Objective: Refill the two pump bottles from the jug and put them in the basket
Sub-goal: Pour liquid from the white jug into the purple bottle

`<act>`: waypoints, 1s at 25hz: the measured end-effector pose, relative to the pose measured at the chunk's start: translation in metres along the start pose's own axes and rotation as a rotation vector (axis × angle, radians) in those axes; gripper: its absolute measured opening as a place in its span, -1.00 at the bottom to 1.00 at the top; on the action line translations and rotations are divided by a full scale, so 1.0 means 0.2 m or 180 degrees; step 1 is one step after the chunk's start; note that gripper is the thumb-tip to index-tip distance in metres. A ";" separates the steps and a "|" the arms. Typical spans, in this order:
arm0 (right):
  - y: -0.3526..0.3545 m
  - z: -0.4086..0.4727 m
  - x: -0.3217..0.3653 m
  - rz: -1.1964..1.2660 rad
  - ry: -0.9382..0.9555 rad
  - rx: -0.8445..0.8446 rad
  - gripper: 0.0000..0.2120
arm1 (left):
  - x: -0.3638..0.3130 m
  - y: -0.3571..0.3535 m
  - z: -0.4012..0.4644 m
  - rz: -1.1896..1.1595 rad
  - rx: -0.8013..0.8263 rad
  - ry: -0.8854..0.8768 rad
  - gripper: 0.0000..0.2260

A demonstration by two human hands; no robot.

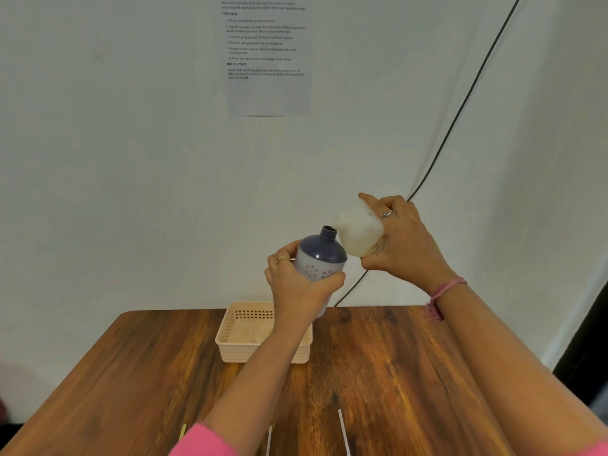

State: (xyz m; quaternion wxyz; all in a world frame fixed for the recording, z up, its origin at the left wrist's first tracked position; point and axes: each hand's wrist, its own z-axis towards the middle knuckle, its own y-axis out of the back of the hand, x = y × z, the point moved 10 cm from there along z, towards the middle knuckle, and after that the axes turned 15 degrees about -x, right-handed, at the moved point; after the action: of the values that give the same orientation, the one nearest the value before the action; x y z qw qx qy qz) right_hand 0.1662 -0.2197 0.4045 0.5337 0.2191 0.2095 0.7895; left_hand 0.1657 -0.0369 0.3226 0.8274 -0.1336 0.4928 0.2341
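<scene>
My left hand (297, 284) grips a blue-and-white pump bottle (320, 258) with a flower print, held up above the table with its pump off and its dark neck open. My right hand (399, 240) holds a white jug (357, 232) tilted leftward, its spout just beside and slightly above the bottle's open mouth. Below my left forearm sits a cream perforated basket (232, 327) at the back of the wooden table (394, 373), with nothing visible inside it. No second bottle shows in the view.
A printed instruction sheet (267, 54) hangs on the white wall. A black cable (460, 120) runs diagonally down the wall to the table's back edge. Thin white tubes (343, 432) and a yellow one (182, 431) lie near the table's front edge.
</scene>
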 end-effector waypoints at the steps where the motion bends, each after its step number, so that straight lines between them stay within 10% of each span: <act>1: 0.00 -0.02 -0.01 0.0059 -0.0059 0.0008 0.00 | 0.00 0.00 -0.01 -0.0009 -0.0007 0.0009 -0.33; 25: -0.15 -0.82 -0.22 0.1783 -0.2006 -0.0221 -0.21 | 0.62 0.13 -0.63 0.0107 0.0900 0.0965 -0.30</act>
State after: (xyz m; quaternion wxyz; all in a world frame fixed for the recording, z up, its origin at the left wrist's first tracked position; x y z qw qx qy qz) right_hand 0.1096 -0.2673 0.2485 0.3435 0.4802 -0.0583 0.8050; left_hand 0.1073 -0.0391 0.1538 0.7502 -0.0417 0.6418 0.1536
